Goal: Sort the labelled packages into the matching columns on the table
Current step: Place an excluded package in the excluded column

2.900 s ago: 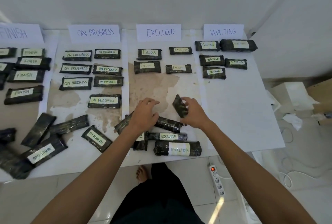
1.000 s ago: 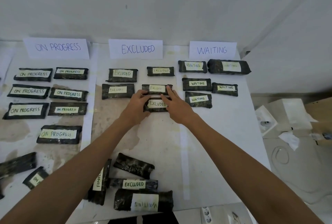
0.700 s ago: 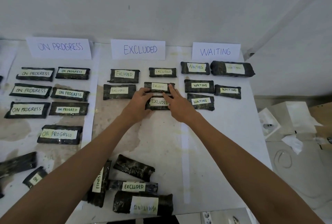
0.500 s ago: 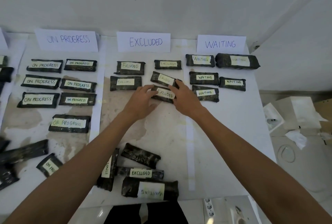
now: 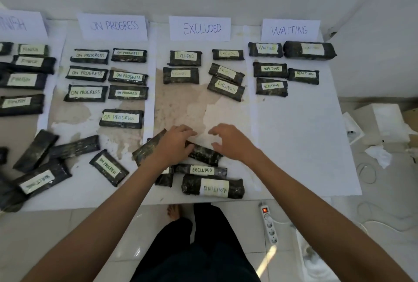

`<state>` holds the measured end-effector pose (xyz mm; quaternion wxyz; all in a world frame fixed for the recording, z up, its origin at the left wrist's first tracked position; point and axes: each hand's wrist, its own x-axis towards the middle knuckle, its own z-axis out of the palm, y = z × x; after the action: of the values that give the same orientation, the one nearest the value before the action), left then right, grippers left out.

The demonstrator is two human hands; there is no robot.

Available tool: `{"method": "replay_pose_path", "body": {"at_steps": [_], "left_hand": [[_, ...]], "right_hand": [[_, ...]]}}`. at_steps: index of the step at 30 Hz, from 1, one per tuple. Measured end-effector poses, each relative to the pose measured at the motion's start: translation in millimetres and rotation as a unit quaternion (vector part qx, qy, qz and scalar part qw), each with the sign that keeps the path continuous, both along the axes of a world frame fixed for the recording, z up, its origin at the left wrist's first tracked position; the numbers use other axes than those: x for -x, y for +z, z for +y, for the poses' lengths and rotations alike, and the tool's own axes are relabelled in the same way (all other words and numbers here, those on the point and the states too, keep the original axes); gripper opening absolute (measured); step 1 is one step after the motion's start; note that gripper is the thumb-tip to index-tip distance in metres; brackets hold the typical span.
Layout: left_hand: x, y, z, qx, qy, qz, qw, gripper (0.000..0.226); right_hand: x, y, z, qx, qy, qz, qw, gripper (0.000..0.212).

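Note:
Dark wrapped packages with pale labels lie in columns under the paper signs ON PROGRESS [image 5: 113, 26], EXCLUDED [image 5: 200, 28] and WAITING [image 5: 290, 30]. A tilted EXCLUDED package [image 5: 226, 88] lies lowest in its column. Near the table's front edge is an unsorted pile: a face-down package [image 5: 204, 155], one labelled EXCLUDED [image 5: 201, 170] and a thick one labelled WAITING [image 5: 213, 187]. My left hand [image 5: 176, 143] rests on the left end of the face-down package with its fingers bent. Just right of that package, my right hand [image 5: 228, 141] hovers with loosely curled fingers and holds nothing.
More unsorted packages lie at the front left, among them an ON PROGRESS one [image 5: 108, 167] and a WAITING one [image 5: 38, 181]. The FINISH sign [image 5: 15, 25] is at the far left. A power strip [image 5: 269, 225] lies on the floor; boxes [image 5: 384, 121] stand to the right.
Both hands let go of the EXCLUDED package in its column, leaving it tilted, and drew back to the pile at the front edge.

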<state>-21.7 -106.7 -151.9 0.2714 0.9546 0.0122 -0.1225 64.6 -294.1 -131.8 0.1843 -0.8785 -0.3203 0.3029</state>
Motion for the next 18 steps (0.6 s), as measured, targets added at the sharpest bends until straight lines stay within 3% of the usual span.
{"method": "replay_pose_path", "body": {"at_steps": [5,12,15,18], "left_hand": [[23,-1,-2,-0.002,-0.004,-0.006,1.000,0.042],[34,12,1,0.059,0.044,-0.014,0.997,0.042],[41,17,4,0.087,0.076,-0.029,0.993,0.043],[44,22,7,0.109,0.105,-0.036,0.988,0.044]], "right_hand": [[52,-17,22,0.026,0.029,-0.068,0.997,0.056],[66,-21,40,0.078,0.058,-0.189,0.977,0.032],[60,-12,36,0.059,0.002,-0.155,0.986,0.026],[46,7,24,-0.005,-0.096,-0.041,0.995,0.027]]}}
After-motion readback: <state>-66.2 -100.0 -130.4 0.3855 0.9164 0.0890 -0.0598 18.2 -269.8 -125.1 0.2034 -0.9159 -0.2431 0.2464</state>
